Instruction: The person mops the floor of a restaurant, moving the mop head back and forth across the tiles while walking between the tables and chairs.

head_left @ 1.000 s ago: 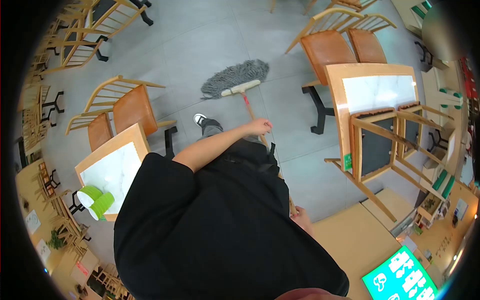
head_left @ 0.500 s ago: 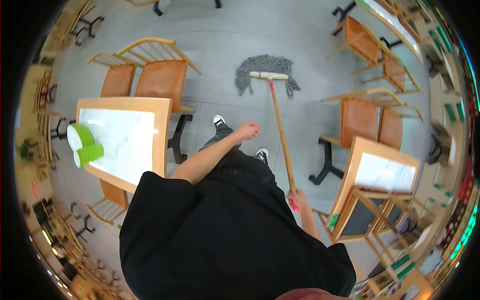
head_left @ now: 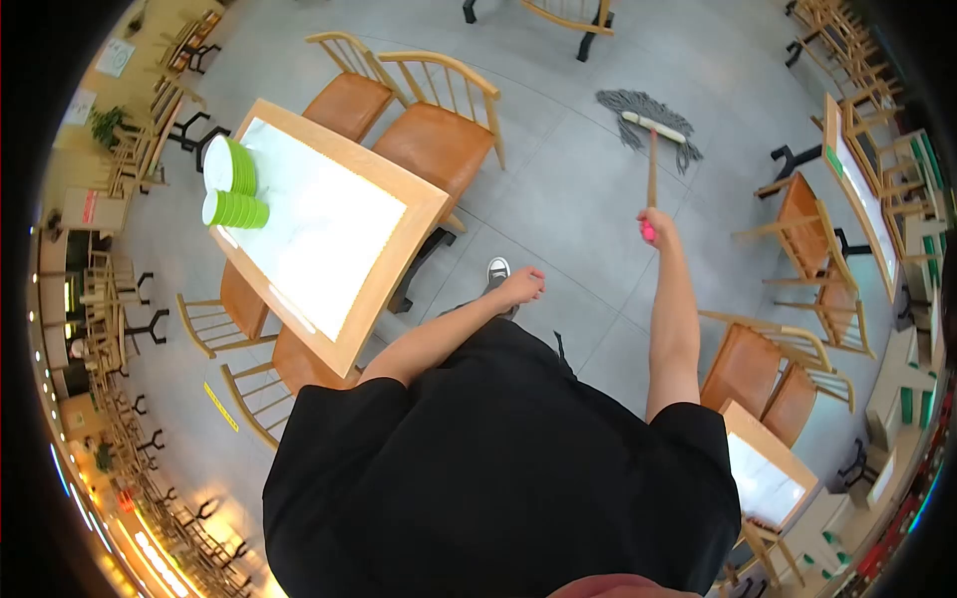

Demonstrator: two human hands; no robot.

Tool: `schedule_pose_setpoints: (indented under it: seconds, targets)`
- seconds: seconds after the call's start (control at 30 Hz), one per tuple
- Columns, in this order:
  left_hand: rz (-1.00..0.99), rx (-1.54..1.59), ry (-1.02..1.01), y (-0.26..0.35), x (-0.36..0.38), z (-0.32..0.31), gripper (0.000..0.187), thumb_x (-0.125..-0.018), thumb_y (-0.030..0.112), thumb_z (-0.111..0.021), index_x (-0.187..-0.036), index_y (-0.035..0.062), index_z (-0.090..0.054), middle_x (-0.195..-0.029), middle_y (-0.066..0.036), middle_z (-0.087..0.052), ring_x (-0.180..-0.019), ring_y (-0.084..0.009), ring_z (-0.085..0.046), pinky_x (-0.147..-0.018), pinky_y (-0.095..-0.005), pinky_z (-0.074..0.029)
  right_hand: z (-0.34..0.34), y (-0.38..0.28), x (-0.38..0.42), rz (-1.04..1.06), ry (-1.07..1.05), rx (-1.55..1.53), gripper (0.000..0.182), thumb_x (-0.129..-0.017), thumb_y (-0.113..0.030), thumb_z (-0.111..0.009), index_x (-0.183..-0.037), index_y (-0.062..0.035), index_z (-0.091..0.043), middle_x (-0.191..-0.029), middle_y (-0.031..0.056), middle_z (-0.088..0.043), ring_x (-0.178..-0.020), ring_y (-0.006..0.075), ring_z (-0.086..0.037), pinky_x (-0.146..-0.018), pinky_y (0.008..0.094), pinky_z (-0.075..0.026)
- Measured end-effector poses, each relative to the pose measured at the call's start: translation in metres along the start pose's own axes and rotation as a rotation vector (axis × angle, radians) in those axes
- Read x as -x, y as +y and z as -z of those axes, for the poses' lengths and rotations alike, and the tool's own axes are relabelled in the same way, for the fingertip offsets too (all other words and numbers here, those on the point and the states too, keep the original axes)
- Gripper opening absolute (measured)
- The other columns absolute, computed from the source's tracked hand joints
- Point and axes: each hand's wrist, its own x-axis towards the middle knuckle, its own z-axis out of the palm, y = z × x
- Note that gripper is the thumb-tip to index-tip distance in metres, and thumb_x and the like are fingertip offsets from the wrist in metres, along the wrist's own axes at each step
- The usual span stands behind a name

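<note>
My right hand [head_left: 655, 226] reaches forward, its fingers wrapped around the wooden handle of a mop [head_left: 653, 179]. The pink end of that handle pokes out below my fist. Ahead, the mop's grey string head [head_left: 638, 103] lies spread on the floor under a whitish clamp bar. My left hand [head_left: 522, 287] hangs in front of my body with its fingers loosely curled and nothing in them. It is near my shoe and apart from the mop.
On my left stands a wood-edged table [head_left: 424, 204] with stacked green-and-white bowls [head_left: 231, 167]. Chairs with brown seats [head_left: 429, 149] surround it. More chairs [head_left: 743, 364] and a small table [head_left: 763, 468] stand to the right. Grey tiled floor [head_left: 558, 209] runs between them.
My right arm has stretched forward, pushing the mop ahead of me. My view has turned, so the left table and chairs appear rotated and shifted right. My left hand stays before my body.
</note>
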Motion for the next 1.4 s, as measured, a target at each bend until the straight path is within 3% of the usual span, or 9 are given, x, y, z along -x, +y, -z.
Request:
schedule_pose_setpoints:
  seconds: [0.23, 0.4, 0.53, 0.57, 0.6, 0.87, 0.97, 1.23, 1.4]
  targets:
    - [0.010, -0.255, -0.196, -0.018, -0.015, -0.082, 0.042, -0.083, 0.017, -0.055, -0.122, 0.0045, -0.047, -0.105, -0.011, -0.060, -0.086, -0.0180, -0.060, -0.070, -0.0302, -0.048, 0.016, 0.182, 0.210, -0.005, 0.114, -0.195, 0.009, -0.076, -0.014, -0.058, -0.080, -0.0072, -0.054, -0.054, -0.0013, -0.043, -0.038, 0.0093, -0.041, -0.033, 0.0244, -0.031]
    - [-0.808, -0.888, -0.323, -0.025, 0.011, -0.174, 0.054, -0.079, 0.019, -0.059, -0.129, 0.0064, -0.043, -0.110, -0.016, -0.058, -0.102, -0.0328, -0.056, -0.084, -0.0415, -0.045, -0.006, 0.297, 0.486, -0.300, 0.207, -0.126, 0.025, -0.074, -0.002, -0.055, -0.098, -0.0036, -0.058, -0.062, 0.0046, -0.053, -0.036, 0.0117, -0.045, -0.031, 0.0277, -0.034]
    - [-1.235, -1.063, -1.062, -0.052, 0.056, -0.263, 0.054, -0.080, 0.023, -0.059, -0.131, 0.0113, -0.045, -0.115, -0.016, -0.058, -0.106, -0.0354, -0.054, -0.091, -0.0435, -0.043, -0.051, 0.407, 0.617, -0.122, 0.379, 0.113, 0.037, -0.066, -0.003, -0.061, -0.104, -0.0025, -0.060, -0.060, 0.0129, -0.058, -0.040, 0.0204, -0.054, -0.033, 0.0322, -0.040]
    - [-1.092, -1.079, -1.251, -0.074, 0.069, -0.285, 0.051, -0.082, 0.028, -0.058, -0.129, 0.0127, -0.047, -0.116, -0.015, -0.058, -0.106, -0.0341, -0.054, -0.092, -0.0430, -0.042, -0.072, 0.432, 0.633, -0.015, 0.472, 0.214, 0.040, -0.064, -0.002, -0.062, -0.104, -0.0018, -0.060, -0.059, 0.0140, -0.057, -0.041, 0.0222, -0.056, -0.034, 0.0334, -0.042]
    - [-0.941, -1.100, -1.428, -0.097, 0.083, -0.307, 0.049, -0.083, 0.033, -0.056, -0.127, 0.0142, -0.050, -0.117, -0.014, -0.058, -0.107, -0.0327, -0.055, -0.093, -0.0424, -0.042, -0.061, 0.380, 0.642, -0.492, 0.330, -0.086, 0.042, -0.065, -0.003, -0.061, -0.107, -0.0003, -0.059, -0.059, 0.0159, -0.057, -0.042, 0.0248, -0.058, -0.036, 0.0352, -0.046]
    - [-0.404, -1.708, -2.292, -0.181, 0.170, -0.337, 0.062, -0.087, 0.065, -0.035, -0.111, 0.0132, -0.060, -0.101, -0.013, -0.065, -0.101, -0.0316, -0.058, -0.085, -0.0432, -0.045, -0.093, 0.445, 0.656, -0.432, 0.272, -0.082, 0.042, -0.065, -0.003, -0.063, -0.106, 0.0028, -0.057, -0.062, 0.0197, -0.059, -0.049, 0.0306, -0.061, -0.055, 0.0404, -0.052]
    - [-0.304, -1.668, -2.093, -0.153, 0.142, -0.329, 0.059, -0.088, 0.059, -0.040, -0.120, 0.0125, -0.056, -0.103, -0.014, -0.064, -0.100, -0.0340, -0.058, -0.086, -0.0437, -0.045, -0.070, 0.459, 0.648, -0.476, 0.217, -0.022, 0.040, -0.065, -0.002, -0.063, -0.104, 0.0038, -0.057, -0.062, 0.0182, -0.059, -0.047, 0.0288, -0.060, -0.048, 0.0388, -0.051]
    - [-0.809, -1.516, -1.750, -0.142, 0.099, -0.298, 0.067, -0.076, 0.027, -0.062, -0.138, 0.0272, -0.037, -0.136, -0.003, -0.044, -0.116, -0.0314, -0.048, -0.089, -0.0501, -0.042, -0.061, 0.435, 0.614, -0.507, 0.180, -0.088, 0.034, -0.069, 0.001, -0.059, -0.101, 0.0039, -0.053, -0.058, 0.0138, -0.056, -0.040, 0.0222, -0.057, -0.036, 0.0350, -0.045]
    - [-0.627, -1.488, -1.647, -0.098, 0.096, -0.279, 0.058, -0.079, 0.018, -0.058, -0.135, 0.0212, -0.043, -0.124, -0.005, -0.055, -0.120, -0.0285, -0.044, -0.092, -0.0464, -0.041, -0.138, 0.492, 0.570, -0.338, 0.252, -0.311, 0.026, -0.074, -0.011, -0.066, -0.093, 0.0028, -0.057, -0.061, 0.0125, -0.057, -0.063, 0.0267, -0.062, -0.055, 0.0383, -0.046]
